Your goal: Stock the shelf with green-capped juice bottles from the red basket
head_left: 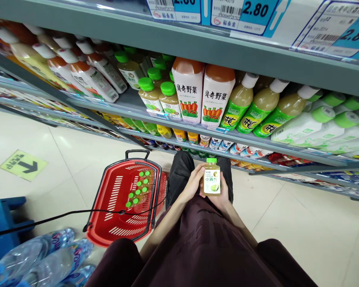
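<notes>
I hold a small juice bottle (212,178) with a green cap and a white label upright in front of my lap. My left hand (194,182) wraps its fingers round the bottle's left side. My right hand (222,197) cradles it from below and behind, mostly hidden by the bottle. To my left on the floor stands a red shopping basket (113,207) with several bottles of the same green-capped kind (139,191) lying in it. More green-capped bottles (157,95) stand on the shelf ahead.
A grey store shelf (179,44) runs across ahead, stocked with carrot juice bottles (203,91) and other drinks, with lower shelves below. Shrink-wrapped water bottles (44,259) and a blue crate (2,223) sit at lower left. A green arrow sticker (23,164) marks the tile floor.
</notes>
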Tool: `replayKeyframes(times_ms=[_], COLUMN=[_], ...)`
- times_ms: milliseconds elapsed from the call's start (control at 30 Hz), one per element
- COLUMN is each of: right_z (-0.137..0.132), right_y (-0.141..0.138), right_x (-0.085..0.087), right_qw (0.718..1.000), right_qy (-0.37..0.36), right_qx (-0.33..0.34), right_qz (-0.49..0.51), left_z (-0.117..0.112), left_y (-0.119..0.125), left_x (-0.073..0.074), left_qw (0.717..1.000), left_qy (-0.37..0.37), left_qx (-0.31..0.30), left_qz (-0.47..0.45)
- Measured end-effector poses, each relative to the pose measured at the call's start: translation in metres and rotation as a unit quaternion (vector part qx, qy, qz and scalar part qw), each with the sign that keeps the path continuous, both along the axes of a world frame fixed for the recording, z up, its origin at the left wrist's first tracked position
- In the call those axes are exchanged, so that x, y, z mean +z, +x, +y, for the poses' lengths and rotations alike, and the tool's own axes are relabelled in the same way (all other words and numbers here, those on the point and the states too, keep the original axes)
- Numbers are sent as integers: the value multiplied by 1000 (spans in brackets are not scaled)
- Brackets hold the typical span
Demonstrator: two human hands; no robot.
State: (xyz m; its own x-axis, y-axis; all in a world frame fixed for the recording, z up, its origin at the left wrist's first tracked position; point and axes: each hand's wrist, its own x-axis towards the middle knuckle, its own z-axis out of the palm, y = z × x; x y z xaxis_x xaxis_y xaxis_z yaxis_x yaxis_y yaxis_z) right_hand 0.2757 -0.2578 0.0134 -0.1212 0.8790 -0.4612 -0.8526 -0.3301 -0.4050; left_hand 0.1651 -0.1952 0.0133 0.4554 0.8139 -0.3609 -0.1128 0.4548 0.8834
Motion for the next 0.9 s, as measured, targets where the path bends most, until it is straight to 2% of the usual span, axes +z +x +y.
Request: replayKeyframes(times_ms=[333,433,600,900], right_z=[1,1,2,2], right_y=[-3,-4,-4,-4], right_x=[-6,-12,-20,-20], right_qw=[1000,999,997,987], right_qy=[-7,-27,-46,-19], right_qx=[-10,-37,-39,-67], right_qz=[0,-2,-52,-142], left_z=[-3,-2,0,2], left_y=[0,0,0,-1], left_x=[1,-6,-16,-6], left_qw=[998,999,997,994], left_qy=[-59,-34,-3,3], left_qx=[-4,33,71,104], left_qz=[-4,-8,-13,19])
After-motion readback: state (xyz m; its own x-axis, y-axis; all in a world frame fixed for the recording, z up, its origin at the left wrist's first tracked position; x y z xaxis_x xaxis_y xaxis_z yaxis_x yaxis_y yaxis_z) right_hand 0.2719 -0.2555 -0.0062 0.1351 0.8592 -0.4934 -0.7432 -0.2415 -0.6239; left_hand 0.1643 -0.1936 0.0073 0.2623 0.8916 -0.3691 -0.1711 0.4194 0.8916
